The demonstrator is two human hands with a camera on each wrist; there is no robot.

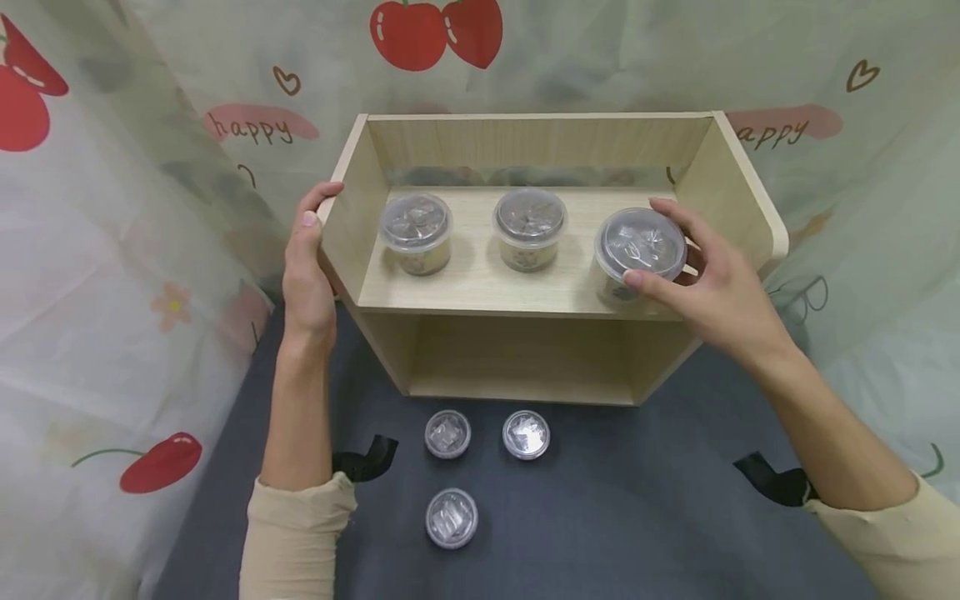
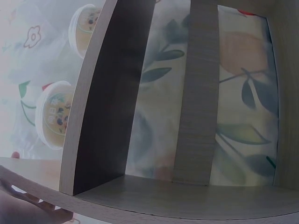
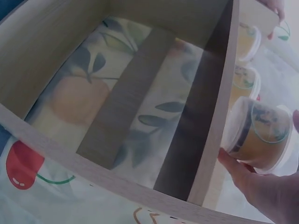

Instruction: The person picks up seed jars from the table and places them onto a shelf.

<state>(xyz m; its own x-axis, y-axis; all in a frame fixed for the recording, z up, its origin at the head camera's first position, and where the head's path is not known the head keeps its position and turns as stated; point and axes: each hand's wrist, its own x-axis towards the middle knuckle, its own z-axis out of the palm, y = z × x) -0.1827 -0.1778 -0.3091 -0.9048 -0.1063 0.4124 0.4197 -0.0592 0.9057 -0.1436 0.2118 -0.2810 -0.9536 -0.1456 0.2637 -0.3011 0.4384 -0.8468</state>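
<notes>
A pale wooden two-tier shelf point(image 1: 480, 300) stands in the middle of the head view. My left hand point(image 1: 309, 258) grips the edge of its left side panel, thumb toward me and fingertips over the top. At the right end of the upper board, my right hand point(image 1: 723, 283) holds a clear round plastic tub point(image 1: 641, 242) with a greyish lid, thumb in front and fingers behind. In the right wrist view this tub point(image 3: 261, 133) shows yellowish contents and a printed label, close to the board's front edge. Two similar lidded tubs, one left point(image 1: 416, 225) and one middle point(image 1: 529, 221), stand upright on the same board.
On the dark grey tabletop point(image 1: 600, 525) before the shelf lie three small round silvery-topped containers, a left one point(image 1: 447, 434), a right one point(image 1: 526, 435) and a near one point(image 1: 452, 518). A fruit-printed cloth point(image 1: 600, 58) hangs behind and at both sides. The lower compartment point(image 1: 517, 358) faces me.
</notes>
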